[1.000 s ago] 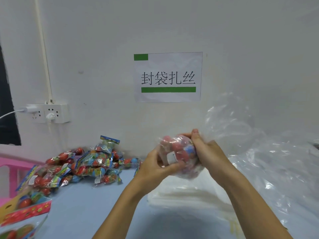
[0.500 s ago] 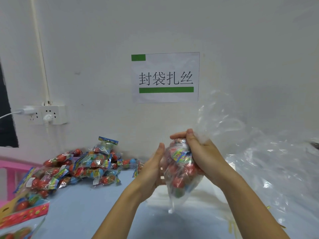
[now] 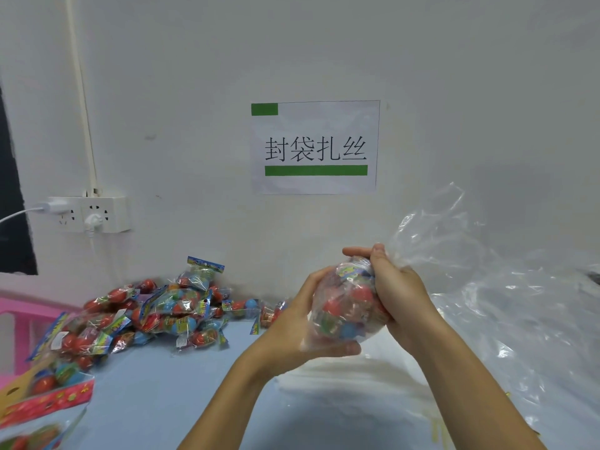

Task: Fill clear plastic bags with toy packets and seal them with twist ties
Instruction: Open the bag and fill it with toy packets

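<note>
A clear plastic bag [image 3: 345,306] stuffed with red, blue and green toy packets is held in mid-air above the blue table [image 3: 156,391]. My left hand [image 3: 292,326] cups its underside and left flank, thumb curled along the bottom. My right hand [image 3: 394,287] grips the bag's gathered neck and right side; the loose open top [image 3: 435,228] fans up and to the right. A pile of toy packets [image 3: 152,313] lies against the wall at the left. No twist tie is clearly visible.
Crumpled clear plastic [image 3: 526,319] heaps at the right, with a stack of flat bags [image 3: 367,381] under my arms. A red and yellow carton [image 3: 42,401] sits at the lower left. A wall socket [image 3: 91,214] and a paper sign [image 3: 315,147] are on the wall.
The filled bag has been turned and squeezed into a compact ball. My left hand slid from its side to underneath it, while my right hand kept hold of the neck.
</note>
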